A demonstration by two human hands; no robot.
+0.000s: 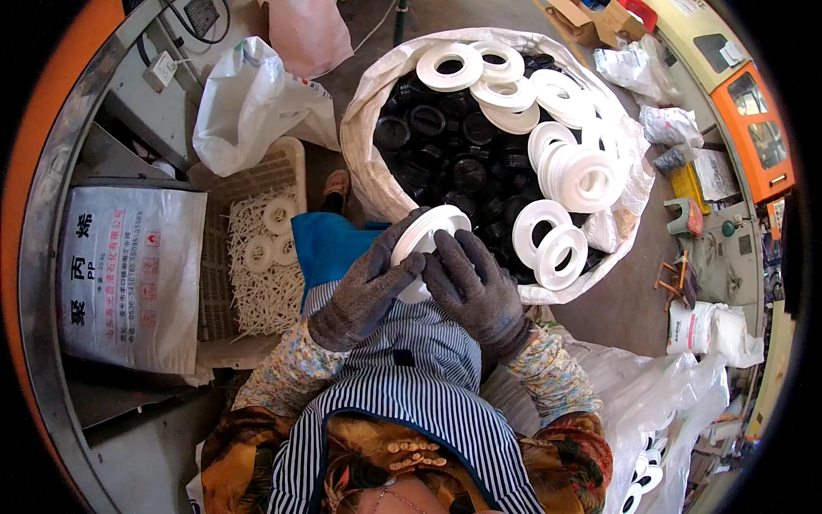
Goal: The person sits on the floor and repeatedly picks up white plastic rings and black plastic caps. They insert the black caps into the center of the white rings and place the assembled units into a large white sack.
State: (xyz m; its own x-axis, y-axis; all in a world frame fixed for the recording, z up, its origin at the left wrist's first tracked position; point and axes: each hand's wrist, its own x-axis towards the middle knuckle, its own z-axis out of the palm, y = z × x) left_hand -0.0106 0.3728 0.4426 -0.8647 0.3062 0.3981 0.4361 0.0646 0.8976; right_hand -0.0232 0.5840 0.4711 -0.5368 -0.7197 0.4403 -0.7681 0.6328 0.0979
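Note:
Both hands wear dark grey work gloves. A small stack of white plastic rings (417, 233) is tilted in front of my body. My left hand (364, 287) grips the stack's left side, with the fingers wrapped behind it. On the other side my right hand (481, 291) has its fingers curled against the near face and centre hole; its thumb is hidden. Just beyond the hands stands a large white woven sack (361, 141), rolled open and full of round black plastic parts (469, 174). More white rings (585, 177) lie singly and in piles on top of the black parts.
To the left, a plastic crate (295, 163) holds thin white scraps (265, 295) and a few rings. Printed white sacks (163, 300) sit beside it. A clear plastic bag (634, 385) with white rings lies at the lower right. A small wooden stool (676, 278) stands farther right.

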